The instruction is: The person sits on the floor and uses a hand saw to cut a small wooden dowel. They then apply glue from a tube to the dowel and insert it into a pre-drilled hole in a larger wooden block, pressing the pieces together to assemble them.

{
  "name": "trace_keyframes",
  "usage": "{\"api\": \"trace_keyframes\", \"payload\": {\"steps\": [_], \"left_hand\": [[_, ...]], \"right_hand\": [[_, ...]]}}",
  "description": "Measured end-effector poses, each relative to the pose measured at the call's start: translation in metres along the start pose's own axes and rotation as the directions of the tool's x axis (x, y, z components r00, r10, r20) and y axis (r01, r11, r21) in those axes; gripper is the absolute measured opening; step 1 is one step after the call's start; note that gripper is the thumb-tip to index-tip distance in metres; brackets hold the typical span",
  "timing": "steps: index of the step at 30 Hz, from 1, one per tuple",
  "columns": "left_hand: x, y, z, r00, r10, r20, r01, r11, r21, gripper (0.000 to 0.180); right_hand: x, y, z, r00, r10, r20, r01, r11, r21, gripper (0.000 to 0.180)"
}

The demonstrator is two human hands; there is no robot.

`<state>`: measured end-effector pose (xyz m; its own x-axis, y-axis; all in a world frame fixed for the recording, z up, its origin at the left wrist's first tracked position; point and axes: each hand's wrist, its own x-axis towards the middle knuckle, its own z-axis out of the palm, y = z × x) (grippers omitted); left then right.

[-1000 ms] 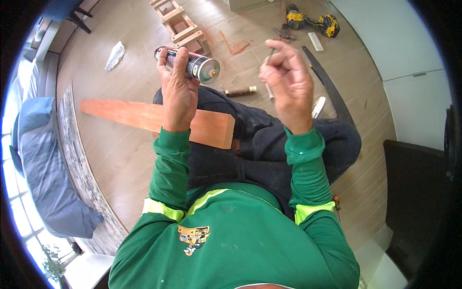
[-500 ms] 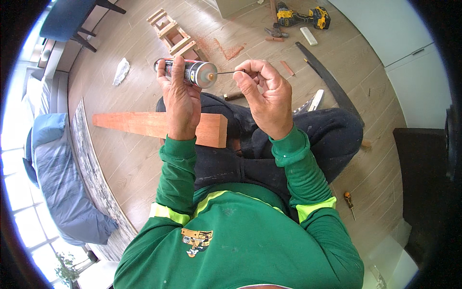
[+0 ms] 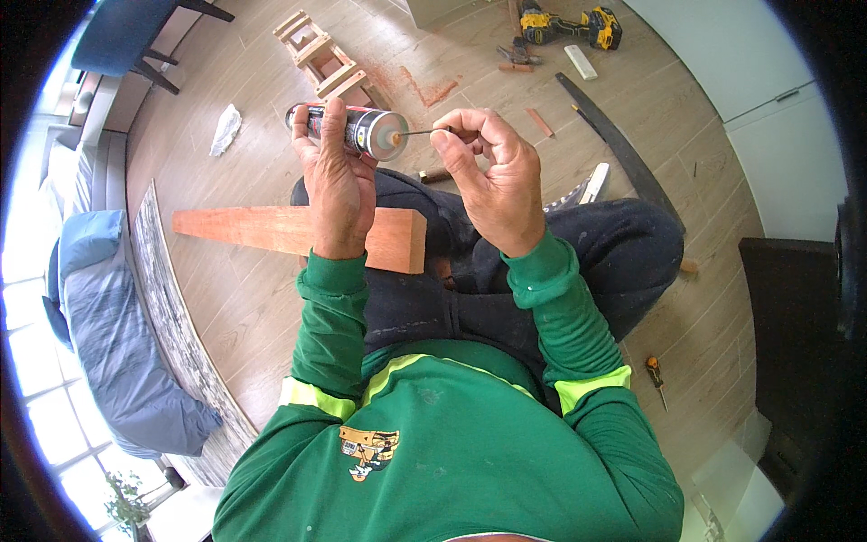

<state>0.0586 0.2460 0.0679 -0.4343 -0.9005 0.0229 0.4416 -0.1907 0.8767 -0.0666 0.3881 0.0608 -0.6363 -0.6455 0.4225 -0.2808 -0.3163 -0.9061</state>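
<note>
A spray can (image 3: pixel 348 129) is gripped sideways in the left hand (image 3: pixel 336 176), its nozzle end turned toward the right hand (image 3: pixel 492 176) — there a thin straw (image 3: pixel 423 132) is pinched between fingertips, its tip at the nozzle. Below, a reddish wooden plank (image 3: pixel 298 230) is laid across the lap; beyond — a cordless drill (image 3: pixel 569 25) on the floor (image 3: pixel 235 298).

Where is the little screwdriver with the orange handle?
In the head view, the small screwdriver lies on the wooden floor at the person's right, just beyond the right elbow and near the dark cabinet.
</note>
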Motion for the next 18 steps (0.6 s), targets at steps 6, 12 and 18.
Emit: {"api": "trace_keyframes", "payload": {"steps": [6, 12, 18], "left_hand": [[0.0, -0.002, -0.003, 1.0, 0.005, 0.012, -0.005, 1.0, 0.01, 0.068], [0.004, -0.007, -0.009, 0.993, 0.104, -0.057, -0.103, 0.994, 0.033, 0.084], [0.004, 0.002, -0.006, 0.985, 0.174, -0.02, -0.172, 0.983, 0.061, 0.087]], "right_hand": [[0.002, 0.002, 0.0, 0.981, -0.189, 0.042, 0.193, 0.966, -0.171, 0.013], [0.0, 0.006, 0.004, 0.965, -0.251, 0.072, 0.261, 0.932, -0.253, 0.014], [-0.008, 0.006, 0.011, 0.999, -0.037, 0.027, 0.039, 0.996, -0.083, 0.011]]}}
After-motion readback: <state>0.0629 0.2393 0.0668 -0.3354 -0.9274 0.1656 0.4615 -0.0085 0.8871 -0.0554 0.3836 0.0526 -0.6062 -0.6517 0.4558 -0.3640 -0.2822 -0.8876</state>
